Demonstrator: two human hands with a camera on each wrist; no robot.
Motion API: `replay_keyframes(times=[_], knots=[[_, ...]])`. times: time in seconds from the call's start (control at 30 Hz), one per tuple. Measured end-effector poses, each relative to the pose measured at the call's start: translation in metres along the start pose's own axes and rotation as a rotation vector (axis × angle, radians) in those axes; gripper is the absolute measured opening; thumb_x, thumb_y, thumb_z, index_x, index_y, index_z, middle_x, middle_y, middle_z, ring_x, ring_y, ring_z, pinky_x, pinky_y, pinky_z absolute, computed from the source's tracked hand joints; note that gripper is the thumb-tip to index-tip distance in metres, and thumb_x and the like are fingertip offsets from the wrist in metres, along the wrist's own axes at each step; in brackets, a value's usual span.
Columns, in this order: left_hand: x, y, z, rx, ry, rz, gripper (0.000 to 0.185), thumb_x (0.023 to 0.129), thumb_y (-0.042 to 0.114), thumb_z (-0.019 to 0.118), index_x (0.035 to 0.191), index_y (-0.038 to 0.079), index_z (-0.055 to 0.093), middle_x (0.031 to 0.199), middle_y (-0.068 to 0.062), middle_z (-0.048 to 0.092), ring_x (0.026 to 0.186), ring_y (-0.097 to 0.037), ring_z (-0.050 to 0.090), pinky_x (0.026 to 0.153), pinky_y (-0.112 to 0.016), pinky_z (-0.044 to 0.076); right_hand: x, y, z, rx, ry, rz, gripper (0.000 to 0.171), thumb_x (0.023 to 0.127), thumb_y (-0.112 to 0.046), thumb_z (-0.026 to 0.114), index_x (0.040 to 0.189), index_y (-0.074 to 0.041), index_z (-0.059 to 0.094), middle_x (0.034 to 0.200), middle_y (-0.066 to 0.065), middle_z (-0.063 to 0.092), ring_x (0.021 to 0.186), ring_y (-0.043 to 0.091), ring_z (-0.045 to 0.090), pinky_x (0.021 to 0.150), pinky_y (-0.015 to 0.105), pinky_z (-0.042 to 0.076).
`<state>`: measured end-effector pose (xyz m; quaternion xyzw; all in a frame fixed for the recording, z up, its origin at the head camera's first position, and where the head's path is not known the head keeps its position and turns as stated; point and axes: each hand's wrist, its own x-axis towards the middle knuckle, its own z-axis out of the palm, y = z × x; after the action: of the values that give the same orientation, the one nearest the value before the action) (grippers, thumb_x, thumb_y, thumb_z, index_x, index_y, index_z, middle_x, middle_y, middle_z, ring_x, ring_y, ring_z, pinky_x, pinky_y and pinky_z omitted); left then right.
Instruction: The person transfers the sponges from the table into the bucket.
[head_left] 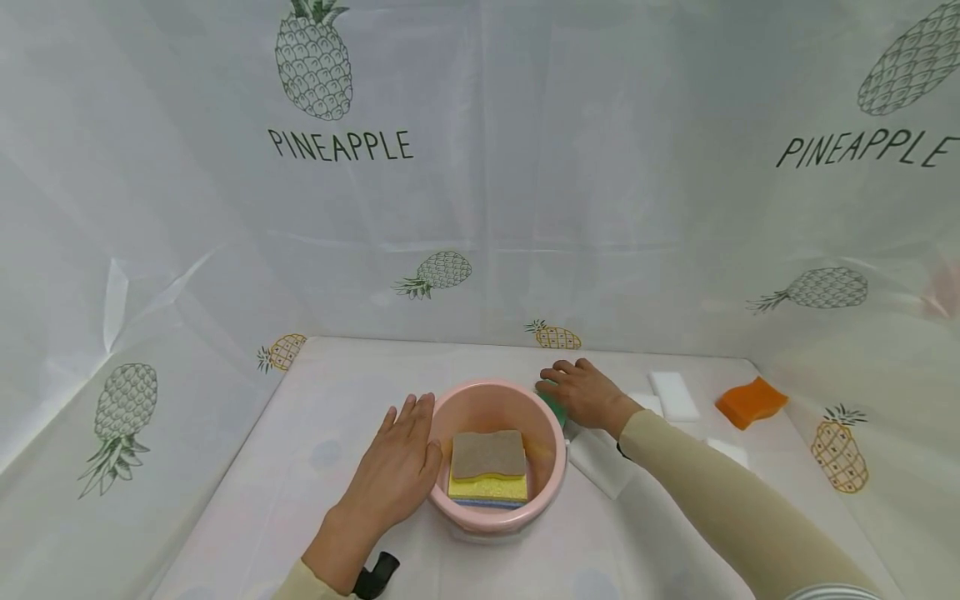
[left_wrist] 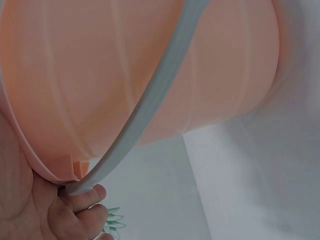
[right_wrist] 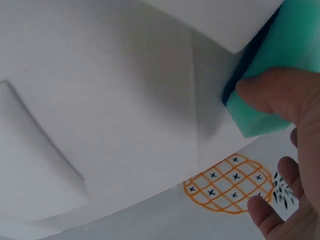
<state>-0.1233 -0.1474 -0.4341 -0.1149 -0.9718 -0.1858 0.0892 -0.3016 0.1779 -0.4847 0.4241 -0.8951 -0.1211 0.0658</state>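
A pink bucket (head_left: 495, 523) stands in the middle of the table. Stacked inside it are a brown-topped sponge (head_left: 489, 454) and a yellow sponge (head_left: 487, 487), with a blue layer at the bottom. My left hand (head_left: 397, 467) rests against the bucket's left rim, fingers straight. By its fingers, the pale bucket handle (left_wrist: 145, 105) joins the rim. To the right of the bucket my right hand (head_left: 585, 396) holds a green sponge (head_left: 553, 406) with a dark blue layer. In the right wrist view the thumb lies on that sponge; part of the grip is hidden.
On the right lie a white block (head_left: 673, 396), another white block (head_left: 727, 452) and an orange wavy sponge (head_left: 752, 402). A white flat piece (head_left: 602, 462) lies under the right forearm, near the bucket. Pineapple-printed sheeting (head_left: 570, 183) walls the table at the back and sides.
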Motion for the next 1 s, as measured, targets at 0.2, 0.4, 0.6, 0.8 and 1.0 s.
replay_keyframes(times=[0.2, 0.4, 0.6, 0.8, 1.0], knots=[[0.001, 0.001, 0.001, 0.004, 0.000, 0.003, 0.059, 0.109, 0.022, 0.049, 0.160, -0.005, 0.038, 0.166, -0.019, 0.042, 0.157, -0.036, 0.036, 0.130, -0.056, 0.024, -0.013, 0.011, 0.005, 0.102, 0.016, 0.067, 0.046, 0.093, -0.024, 0.081, 0.133, -0.013, 0.062, 0.136, 0.007, 0.068, 0.131, 0.031, 0.060, 0.103, 0.054, 0.054], [0.001, 0.003, 0.002, -0.004, 0.001, 0.008, 0.059, 0.109, 0.022, 0.049, 0.160, -0.006, 0.039, 0.165, -0.019, 0.043, 0.157, -0.036, 0.036, 0.131, -0.056, 0.024, -0.024, 0.022, 0.010, 0.172, -0.016, 0.225, 0.062, 0.083, -0.034, 0.086, 0.134, -0.010, 0.060, 0.135, 0.011, 0.065, 0.127, 0.033, 0.058, 0.104, 0.056, 0.051], [0.001, 0.004, 0.001, -0.008, -0.027, 0.002, 0.060, 0.110, 0.024, 0.047, 0.161, -0.005, 0.035, 0.167, -0.018, 0.039, 0.159, -0.035, 0.032, 0.131, -0.055, 0.021, -0.039, 0.032, 0.007, 0.173, 0.020, 0.310, 0.072, 0.083, -0.050, 0.082, 0.132, -0.003, 0.058, 0.128, 0.017, 0.061, 0.119, 0.036, 0.054, 0.101, 0.058, 0.048], [0.003, 0.002, -0.005, 0.044, -0.051, 0.030, 0.062, 0.111, 0.027, 0.047, 0.162, -0.005, 0.034, 0.168, -0.021, 0.036, 0.159, -0.038, 0.028, 0.131, -0.057, 0.021, -0.055, 0.041, 0.000, 0.082, 0.108, 0.328, 0.075, 0.084, -0.052, 0.081, 0.132, 0.001, 0.057, 0.124, 0.018, 0.060, 0.116, 0.038, 0.055, 0.099, 0.058, 0.048], [0.005, 0.000, -0.011, 0.072, -0.070, 0.043, 0.065, 0.111, 0.031, 0.048, 0.162, -0.006, 0.033, 0.169, -0.023, 0.034, 0.160, -0.039, 0.026, 0.131, -0.059, 0.020, -0.067, 0.047, -0.006, 0.038, 0.179, 0.321, 0.077, 0.083, -0.051, 0.082, 0.131, 0.003, 0.057, 0.123, 0.020, 0.062, 0.114, 0.040, 0.056, 0.099, 0.058, 0.049]])
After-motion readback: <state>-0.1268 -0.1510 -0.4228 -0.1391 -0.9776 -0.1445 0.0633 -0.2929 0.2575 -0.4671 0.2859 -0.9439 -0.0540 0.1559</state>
